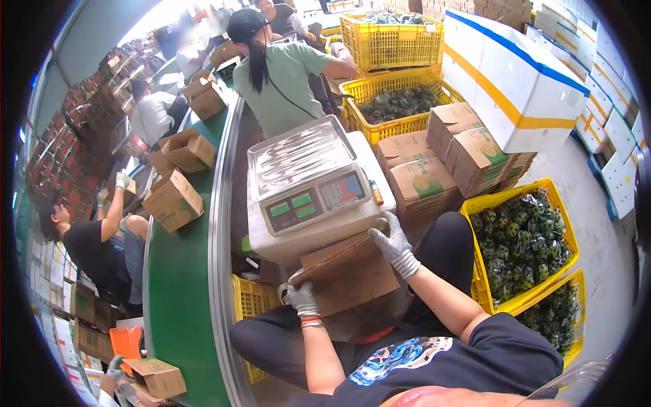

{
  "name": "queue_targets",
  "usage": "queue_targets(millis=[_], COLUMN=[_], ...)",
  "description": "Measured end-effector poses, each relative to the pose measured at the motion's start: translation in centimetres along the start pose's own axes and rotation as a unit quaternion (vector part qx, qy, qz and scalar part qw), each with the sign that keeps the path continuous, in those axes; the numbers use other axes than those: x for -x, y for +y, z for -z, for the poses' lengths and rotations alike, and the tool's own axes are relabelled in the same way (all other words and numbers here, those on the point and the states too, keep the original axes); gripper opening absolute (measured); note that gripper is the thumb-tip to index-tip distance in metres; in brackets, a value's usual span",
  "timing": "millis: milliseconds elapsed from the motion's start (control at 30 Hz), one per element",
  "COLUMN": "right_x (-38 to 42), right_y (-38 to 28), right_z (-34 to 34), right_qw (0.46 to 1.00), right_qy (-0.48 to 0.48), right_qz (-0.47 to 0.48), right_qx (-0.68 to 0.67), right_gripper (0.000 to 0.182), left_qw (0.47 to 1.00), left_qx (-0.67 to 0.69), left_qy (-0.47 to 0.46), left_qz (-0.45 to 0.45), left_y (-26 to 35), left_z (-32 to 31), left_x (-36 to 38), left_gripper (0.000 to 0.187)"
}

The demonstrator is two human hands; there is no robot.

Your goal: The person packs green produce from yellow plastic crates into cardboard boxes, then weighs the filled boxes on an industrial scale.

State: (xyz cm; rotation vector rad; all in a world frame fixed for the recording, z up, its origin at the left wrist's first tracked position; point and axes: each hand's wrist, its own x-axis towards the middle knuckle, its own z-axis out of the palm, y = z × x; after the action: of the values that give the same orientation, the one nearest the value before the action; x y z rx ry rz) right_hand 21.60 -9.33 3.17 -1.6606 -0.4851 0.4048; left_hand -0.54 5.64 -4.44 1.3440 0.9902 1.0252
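Observation:
A brown cardboard box [356, 281] with a raised flap is between my hands, in front of a white foam block. My left hand [302, 300], in a pale knit glove, is closed round the box's left edge. At the upper right edge of the box, my gloved right hand [395, 245] grips the cardboard, thumb and fingers to either side. Just beyond stands a digital scale [308, 173] with a metal pan and green displays. A small tool with a wooden handle [377, 194] lies beside the scale, close to my right hand.
A green conveyor belt [180, 292] with open cardboard boxes [175, 201] runs along my left. Yellow crates [573, 247] of dark green wrapped produce stand at my right. Flattened cartons [417, 176] and a white foam box [512, 81] are ahead. Several people work nearby.

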Motion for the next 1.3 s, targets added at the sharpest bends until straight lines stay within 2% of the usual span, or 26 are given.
queue_targets(millis=[33, 67, 133, 200, 267, 367, 400, 500, 533, 567, 633, 700, 733, 767, 867, 900, 967, 1067, 1167, 1200, 1233, 1267, 1300], right_x=[-0.3, -0.3, -0.1, -0.3, 0.3, 0.7, 0.6, -0.1, -0.2, -0.5, -0.7, -0.9, -0.7, -0.6, 0.6, 1.3, 1.5, 2.1, 3.0, 3.2, 3.4, 3.6, 3.8], right_y=[-0.3, -0.4, 0.2, 1.2, 1.6, 1.2, 0.9, -2.1, -3.6, -4.2, -2.4, -0.9, -1.4, -1.1, 0.0, 0.2, 0.1, 0.5, 1.6, 2.0, 1.3, -0.3, -2.4], right_z=[-0.1, -0.3, -0.9, -1.2, -0.3, 1.0, 1.5, 3.2, 3.6, 3.9, 3.6, 3.0, 2.5, 1.9, -0.5, -1.4, -2.3, -2.9, -2.9, -2.2, -1.2, 0.1, 1.4], right_qw=[0.999, 0.995, 0.996, 0.993, 1.0, 0.991, 0.984, 0.939, 0.914, 0.885, 0.849, 0.817, 0.838, 0.859, 0.904, 0.926, 0.945, 0.953, 0.958, 0.94, 0.954, 0.954, 0.952], right_qy=[0.007, 0.013, 0.068, 0.106, 0.01, -0.123, -0.165, -0.318, -0.376, -0.433, -0.513, -0.56, -0.535, -0.498, -0.393, -0.337, -0.265, -0.214, -0.118, -0.055, -0.036, -0.064, -0.092], right_qz=[0.017, 0.032, 0.029, 0.036, 0.007, -0.033, -0.035, -0.048, -0.046, -0.043, 0.036, 0.116, 0.061, 0.051, 0.047, 0.071, 0.02, -0.002, 0.064, 0.162, 0.158, 0.172, 0.186], right_qx=[0.049, 0.097, 0.059, 0.03, 0.025, 0.037, 0.054, 0.12, 0.144, 0.168, 0.125, 0.075, 0.093, 0.104, 0.161, 0.152, 0.191, 0.213, 0.254, 0.294, 0.252, 0.238, 0.226], right_gripper=[0.09, 0.09, 0.089, 0.086, 0.088, 0.09, 0.09, 0.088, 0.088, 0.088, 0.092, 0.093, 0.098, 0.099, 0.106, 0.1, 0.1, 0.099, 0.098, 0.096, 0.09, 0.084, 0.077], left_qw=[0.996, 0.994, 0.988, 0.98, 0.976, 0.991, 0.995, 0.984, 0.987, 0.99, 0.966, 0.91, 0.861, 0.814, 0.77, 0.752, 0.776, 0.78, 0.802, 0.812, 0.82, 0.823, 0.801], left_qx=[0.083, 0.095, 0.118, 0.174, 0.193, -0.034, 0.056, 0.125, 0.082, -0.018, -0.218, -0.408, -0.493, -0.561, -0.619, -0.635, -0.582, -0.547, -0.483, -0.46, -0.436, -0.426, -0.446], left_qy=[-0.023, -0.048, -0.094, -0.094, -0.096, -0.078, -0.088, -0.056, -0.061, -0.065, -0.073, -0.057, -0.047, -0.054, -0.131, -0.158, -0.193, -0.257, -0.294, -0.297, -0.3, -0.31, -0.321], left_qz=[-0.03, -0.013, 0.02, 0.012, -0.018, -0.103, 0.006, 0.116, 0.128, 0.124, 0.116, -0.041, -0.117, -0.143, -0.087, -0.081, -0.144, -0.162, -0.193, -0.205, -0.218, -0.214, -0.236], left_y=[0.6, 1.9, 3.7, 3.1, 3.1, 3.1, 1.4, 4.4, 5.6, 6.5, 7.7, 8.0, 8.2, 9.1, 11.5, 12.4, 12.1, 12.3, 10.8, 9.5, 8.7, 8.4, 8.1], left_z=[0.0, 0.0, 0.0, 0.4, 1.1, 1.7, 2.2, 0.8, 0.7, 0.4, -0.2, -0.8, -0.9, -1.1, -1.6, -1.5, -0.4, 0.5, 1.4, 1.9, 2.3, 2.6, 2.7], left_x=[0.3, 0.7, 1.3, 1.8, 2.4, 2.8, 2.5, 3.2, 3.7, 3.9, 4.4, 4.4, 4.5, 4.3, 3.3, 2.7, 1.7, 1.2, 0.9, 0.6, 0.1, -0.2, -0.5], left_gripper=[0.023, 0.022, 0.021, 0.02, 0.022, 0.025, 0.028, 0.03, 0.036, 0.04, 0.049, 0.053, 0.055, 0.05, 0.039, 0.036, 0.036, 0.033, 0.029, 0.03, 0.031, 0.038, 0.04])
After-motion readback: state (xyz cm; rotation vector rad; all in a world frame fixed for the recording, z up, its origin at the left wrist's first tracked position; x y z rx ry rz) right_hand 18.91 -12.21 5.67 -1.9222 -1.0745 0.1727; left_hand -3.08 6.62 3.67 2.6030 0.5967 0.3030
